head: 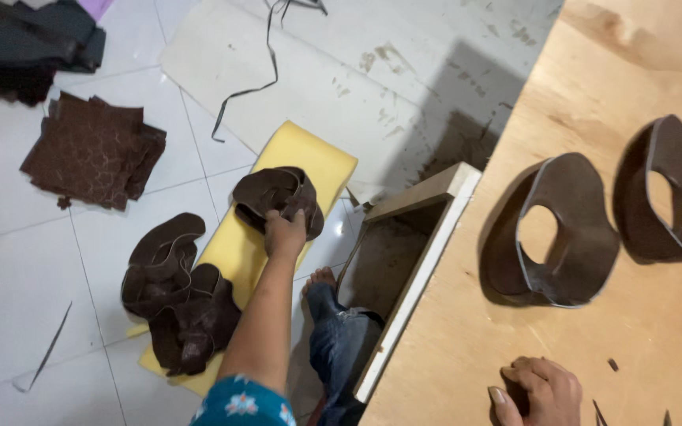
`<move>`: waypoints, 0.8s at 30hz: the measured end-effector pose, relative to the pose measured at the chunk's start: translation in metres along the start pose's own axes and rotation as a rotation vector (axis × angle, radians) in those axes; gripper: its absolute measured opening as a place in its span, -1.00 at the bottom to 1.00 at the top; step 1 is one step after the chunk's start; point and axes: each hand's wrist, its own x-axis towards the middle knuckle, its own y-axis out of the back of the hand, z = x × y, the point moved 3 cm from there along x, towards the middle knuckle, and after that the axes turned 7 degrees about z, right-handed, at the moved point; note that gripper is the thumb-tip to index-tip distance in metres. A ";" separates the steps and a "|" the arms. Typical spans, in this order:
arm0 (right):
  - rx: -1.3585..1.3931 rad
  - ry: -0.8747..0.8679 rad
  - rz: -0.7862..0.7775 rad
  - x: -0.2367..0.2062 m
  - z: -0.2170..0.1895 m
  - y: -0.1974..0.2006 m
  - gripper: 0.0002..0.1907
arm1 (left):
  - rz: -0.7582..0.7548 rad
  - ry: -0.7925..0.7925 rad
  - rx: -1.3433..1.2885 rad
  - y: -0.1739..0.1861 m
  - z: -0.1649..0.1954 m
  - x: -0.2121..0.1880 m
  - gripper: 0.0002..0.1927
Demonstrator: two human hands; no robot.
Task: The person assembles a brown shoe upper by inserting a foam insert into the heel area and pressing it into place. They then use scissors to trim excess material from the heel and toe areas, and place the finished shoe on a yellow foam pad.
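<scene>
Left hand (286, 234) is down at frame centre, arm stretched toward the floor, fingers curled shut around a floppy dark brown leather cut-out piece (278, 197) that's lying on the top end of a long yellow foam pad (309, 158). Further left on that same pad, toward the lower left of the frame, there's a heap of more dark brown leather pieces (175, 296), partly spilling onto the white tiled floor (17, 276). Upper left has a flat stack of textured brown leather sheets (92, 150). Moving right, a light plywood bench (593, 331) fills the right side, with two curved brown leather shapes with oval holes (554, 233) standing on it just beside each other. Right hand (538, 390) rests at the bottom edge of the bench, fingers loosely curled, holding nothing I can make out.
</scene>
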 end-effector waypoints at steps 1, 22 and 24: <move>0.014 0.026 -0.007 0.012 -0.011 0.003 -0.61 | 0.040 -0.132 -0.134 0.009 0.023 -0.017 -0.39; 0.296 -0.130 0.197 0.029 -0.050 0.083 -0.78 | -0.213 -1.413 -0.009 0.050 0.174 -0.378 -0.70; 0.320 -0.347 0.216 0.017 -0.035 0.103 -0.80 | -0.277 -1.406 -0.045 0.052 0.155 -0.401 -0.69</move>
